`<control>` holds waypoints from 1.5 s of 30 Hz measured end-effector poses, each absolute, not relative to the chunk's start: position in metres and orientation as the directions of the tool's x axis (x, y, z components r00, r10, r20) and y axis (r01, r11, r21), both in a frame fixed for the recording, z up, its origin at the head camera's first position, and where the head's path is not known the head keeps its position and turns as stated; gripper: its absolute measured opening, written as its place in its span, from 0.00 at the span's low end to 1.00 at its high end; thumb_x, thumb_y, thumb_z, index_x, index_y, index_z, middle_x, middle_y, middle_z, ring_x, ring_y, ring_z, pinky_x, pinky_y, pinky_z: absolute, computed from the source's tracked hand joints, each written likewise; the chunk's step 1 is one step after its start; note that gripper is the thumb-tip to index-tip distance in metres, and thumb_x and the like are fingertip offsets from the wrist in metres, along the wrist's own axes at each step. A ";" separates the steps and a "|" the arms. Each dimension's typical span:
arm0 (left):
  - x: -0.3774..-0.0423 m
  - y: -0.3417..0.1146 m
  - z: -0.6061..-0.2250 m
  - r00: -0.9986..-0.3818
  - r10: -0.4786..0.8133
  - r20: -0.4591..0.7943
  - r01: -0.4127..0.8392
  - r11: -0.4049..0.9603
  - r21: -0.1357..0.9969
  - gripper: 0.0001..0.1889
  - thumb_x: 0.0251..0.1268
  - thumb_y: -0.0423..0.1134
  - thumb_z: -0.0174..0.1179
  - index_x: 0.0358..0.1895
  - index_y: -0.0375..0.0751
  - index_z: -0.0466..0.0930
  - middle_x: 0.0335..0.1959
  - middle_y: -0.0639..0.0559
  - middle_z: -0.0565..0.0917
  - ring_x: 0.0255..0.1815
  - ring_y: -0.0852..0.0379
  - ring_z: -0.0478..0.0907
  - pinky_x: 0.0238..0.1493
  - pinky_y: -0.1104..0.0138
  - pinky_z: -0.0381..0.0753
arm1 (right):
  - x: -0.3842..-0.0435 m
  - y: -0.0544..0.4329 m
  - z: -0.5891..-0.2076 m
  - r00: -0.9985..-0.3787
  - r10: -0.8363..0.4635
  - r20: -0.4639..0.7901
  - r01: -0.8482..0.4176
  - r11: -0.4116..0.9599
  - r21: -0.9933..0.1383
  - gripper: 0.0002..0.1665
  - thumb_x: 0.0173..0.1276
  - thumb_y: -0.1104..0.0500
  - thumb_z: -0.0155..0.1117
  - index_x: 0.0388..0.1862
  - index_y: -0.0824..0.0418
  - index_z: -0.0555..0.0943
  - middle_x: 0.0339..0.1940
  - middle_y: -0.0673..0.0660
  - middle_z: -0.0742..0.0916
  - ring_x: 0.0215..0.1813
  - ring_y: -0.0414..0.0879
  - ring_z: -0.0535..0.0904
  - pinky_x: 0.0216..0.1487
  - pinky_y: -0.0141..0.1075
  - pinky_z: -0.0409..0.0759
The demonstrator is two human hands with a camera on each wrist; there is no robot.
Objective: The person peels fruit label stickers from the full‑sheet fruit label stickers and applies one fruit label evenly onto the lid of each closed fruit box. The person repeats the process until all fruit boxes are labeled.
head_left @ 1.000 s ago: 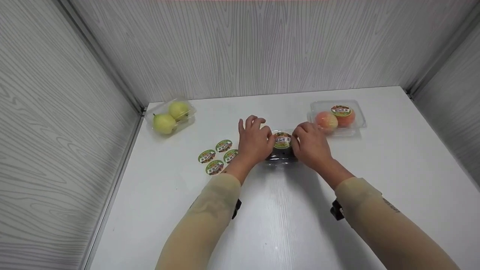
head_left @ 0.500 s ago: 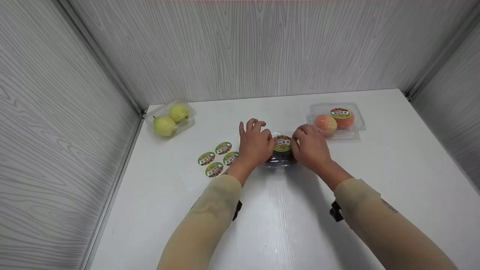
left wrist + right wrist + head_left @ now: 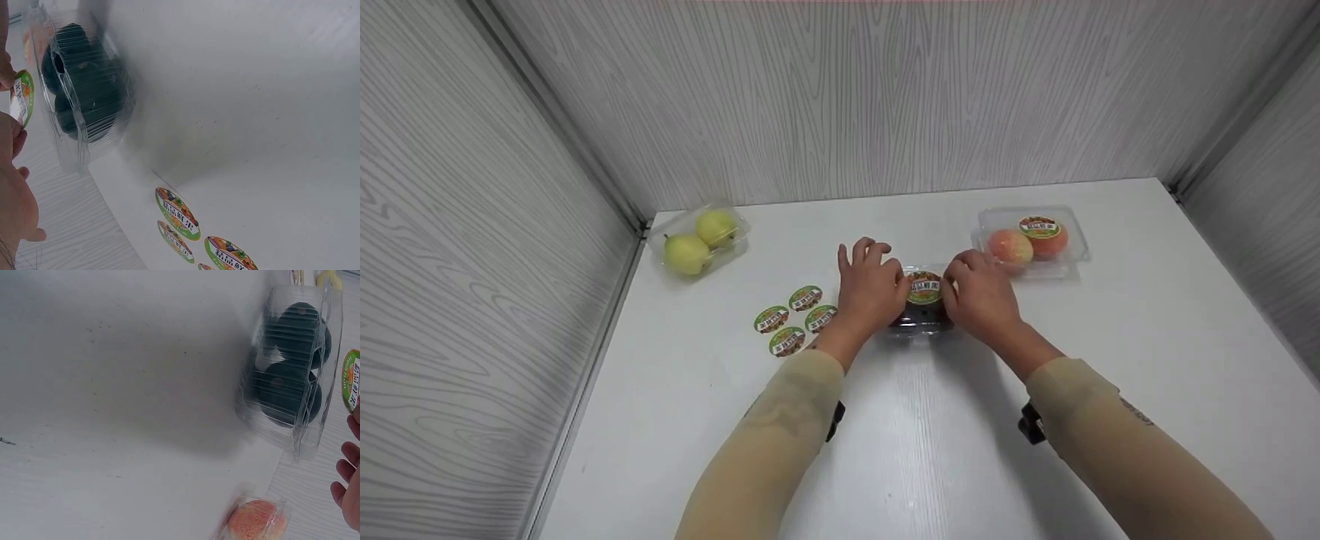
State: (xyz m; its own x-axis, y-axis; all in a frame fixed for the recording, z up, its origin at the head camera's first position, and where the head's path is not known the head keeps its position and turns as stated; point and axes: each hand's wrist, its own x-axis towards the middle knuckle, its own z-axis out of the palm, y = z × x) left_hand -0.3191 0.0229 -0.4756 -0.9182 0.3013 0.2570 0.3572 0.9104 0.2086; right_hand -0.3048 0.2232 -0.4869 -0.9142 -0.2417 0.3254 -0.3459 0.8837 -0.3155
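Both hands hold one oval fruit sticker by opposite edges, over a clear plastic clamshell box. My left hand pinches its left edge, the other fingers spread. The right edge is pinched by my right hand. In the left wrist view the sticker stands a little off the lid, and a gap also shows in the right wrist view between the sticker and the box. Inside the closed box lie dark, round fruits, their kind unclear.
Left of the hands, several matching stickers lie on the white table. At the back left is a clear box of two yellow-green pears. Two peaches sit in another box at the back right, with a sticker on its lid.
Both hands keep the same pinch on the sticker above the box. The whole scene sits slightly lower in the head view than a second ago.
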 end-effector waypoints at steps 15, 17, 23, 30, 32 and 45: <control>-0.320 0.022 -0.477 -0.917 0.320 0.237 0.364 0.914 0.178 0.16 0.81 0.48 0.53 0.44 0.46 0.90 0.70 0.49 0.77 0.79 0.45 0.61 0.79 0.35 0.49 | -0.307 0.222 -0.489 -0.927 -0.234 0.292 -0.323 0.895 -0.309 0.13 0.78 0.56 0.61 0.42 0.66 0.84 0.56 0.65 0.83 0.64 0.62 0.76 0.78 0.60 0.63; -0.321 0.022 -0.477 -0.917 0.319 0.239 0.364 0.914 0.177 0.16 0.81 0.48 0.53 0.44 0.46 0.90 0.70 0.49 0.77 0.79 0.45 0.61 0.79 0.34 0.49 | -0.307 0.222 -0.490 -0.926 -0.235 0.294 -0.325 0.894 -0.309 0.13 0.78 0.56 0.61 0.42 0.66 0.84 0.56 0.66 0.83 0.64 0.63 0.77 0.78 0.61 0.63; -0.322 0.023 -0.478 -0.923 0.310 0.228 0.352 0.919 0.176 0.16 0.81 0.49 0.54 0.44 0.46 0.90 0.71 0.49 0.77 0.79 0.46 0.60 0.80 0.35 0.48 | -0.307 0.221 -0.489 -0.924 -0.234 0.302 -0.327 0.892 -0.313 0.13 0.78 0.56 0.62 0.41 0.66 0.85 0.55 0.65 0.83 0.63 0.62 0.77 0.76 0.59 0.66; -0.322 0.023 -0.480 -0.925 0.309 0.220 0.347 0.923 0.164 0.16 0.82 0.50 0.53 0.45 0.48 0.89 0.71 0.50 0.77 0.79 0.46 0.60 0.80 0.35 0.49 | -0.307 0.221 -0.491 -0.934 -0.224 0.280 -0.311 0.894 -0.321 0.13 0.78 0.55 0.62 0.42 0.65 0.84 0.56 0.65 0.83 0.62 0.62 0.77 0.73 0.57 0.70; -0.322 0.024 -0.481 -0.925 0.309 0.222 0.348 0.923 0.163 0.16 0.82 0.50 0.53 0.45 0.48 0.89 0.71 0.50 0.77 0.79 0.46 0.60 0.80 0.35 0.49 | -0.307 0.221 -0.491 -0.936 -0.222 0.273 -0.306 0.896 -0.322 0.13 0.78 0.55 0.62 0.42 0.65 0.84 0.56 0.65 0.83 0.62 0.62 0.77 0.72 0.56 0.71; -0.324 0.025 -0.484 -0.918 0.322 0.232 0.360 0.922 0.145 0.17 0.82 0.51 0.54 0.44 0.48 0.90 0.71 0.49 0.77 0.79 0.44 0.61 0.79 0.34 0.51 | -0.308 0.223 -0.494 -0.925 -0.227 0.304 -0.323 0.893 -0.315 0.13 0.77 0.56 0.63 0.40 0.66 0.85 0.53 0.65 0.83 0.61 0.62 0.78 0.75 0.58 0.67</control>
State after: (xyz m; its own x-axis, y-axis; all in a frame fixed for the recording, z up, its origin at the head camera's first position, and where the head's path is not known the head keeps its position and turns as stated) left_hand -0.3236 0.0253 -0.4840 -0.9179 0.3222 0.2317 0.3601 0.9216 0.1449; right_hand -0.3075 0.2229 -0.4940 -0.9252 -0.2272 0.3039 -0.3226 0.8927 -0.3147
